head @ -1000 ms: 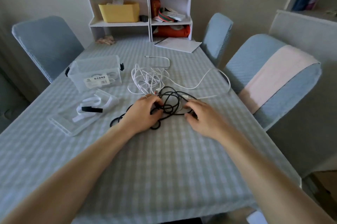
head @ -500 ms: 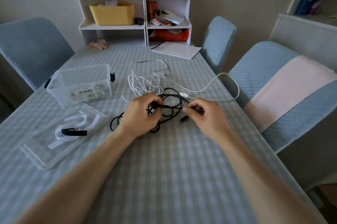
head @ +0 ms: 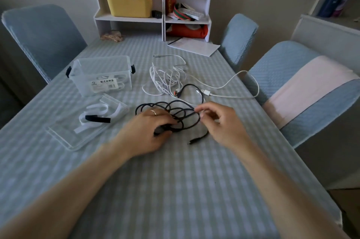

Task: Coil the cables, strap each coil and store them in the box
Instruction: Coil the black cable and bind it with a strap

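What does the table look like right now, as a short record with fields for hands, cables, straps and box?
left hand: resting on black cable
right hand: pinching a black loop
white cable: loose tangle behind the black one
straps: lying on clear lid
box: open, left of cables
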Motion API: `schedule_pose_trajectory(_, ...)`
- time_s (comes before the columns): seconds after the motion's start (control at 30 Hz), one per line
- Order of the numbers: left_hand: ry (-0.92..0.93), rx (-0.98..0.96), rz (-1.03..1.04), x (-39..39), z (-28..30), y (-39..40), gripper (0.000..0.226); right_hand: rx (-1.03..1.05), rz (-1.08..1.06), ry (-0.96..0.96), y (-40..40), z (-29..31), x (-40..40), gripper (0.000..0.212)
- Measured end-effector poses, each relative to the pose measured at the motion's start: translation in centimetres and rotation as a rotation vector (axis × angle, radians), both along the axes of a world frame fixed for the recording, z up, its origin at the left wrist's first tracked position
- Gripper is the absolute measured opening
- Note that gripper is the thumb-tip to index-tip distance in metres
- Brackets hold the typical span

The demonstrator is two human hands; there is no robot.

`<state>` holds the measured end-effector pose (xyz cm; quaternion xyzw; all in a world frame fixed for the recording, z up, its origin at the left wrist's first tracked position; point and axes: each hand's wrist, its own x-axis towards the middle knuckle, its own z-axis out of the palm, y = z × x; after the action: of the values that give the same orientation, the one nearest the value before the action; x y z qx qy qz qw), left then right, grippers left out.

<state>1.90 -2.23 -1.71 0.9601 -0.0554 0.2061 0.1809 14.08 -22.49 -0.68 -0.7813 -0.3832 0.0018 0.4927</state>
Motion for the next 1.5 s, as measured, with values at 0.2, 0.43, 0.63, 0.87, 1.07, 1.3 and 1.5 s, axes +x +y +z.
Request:
schedule_pose_trajectory(0.2, -0.002, -0.064, 0.015, -0.4, -0.3, 0.7, 0.019, -0.492, 0.053, -0.168, -1.3, -0.4, 0.9, 0.042)
schedule_pose_trajectory(0.43, -0.031, -0.084, -0.003, -0.8, 0.1, 1.0, 0.040, -0.422, 0.172, -0.227, -1.3, -1.2, 0.0, 0.004)
schedule_pose_trajectory(0.63, -0.113, 0.013, -0.084, -1.9, 0.4, -2.5, 0.014, -0.304, 0.261, -0.338, 0.8, -1.1, -2.7, 0.014)
schedule_pose_trajectory(0.87, 0.038, -0.033, -0.049, -4.9, 0.4, -1.2, 0.027, -0.203, 0.298, -0.200, 1.2, -0.4, -4.3, 0.013)
schedule_pose_trajectory(1.07, -0.040, 0.008, 0.188, -8.4, -0.3, 2.3, 0.031, -0.279, 0.310, -0.313, 0.8, -1.1, -4.0, 0.029)
schedule_pose_trajectory(1.3, 0.056, 0.092, 0.356, -9.2, 0.6, 1.8, 0.040, -0.357, 0.212, -0.444, 0.8, -1.1, -4.1, 0.046)
schedule_pose_trajectory(1.5, 0.268, -0.001, 0.213, -3.3, 1.1, -0.4, 0.083, -0.149, 0.130, -0.524, 0.0, -0.9, -4.0, 0.023)
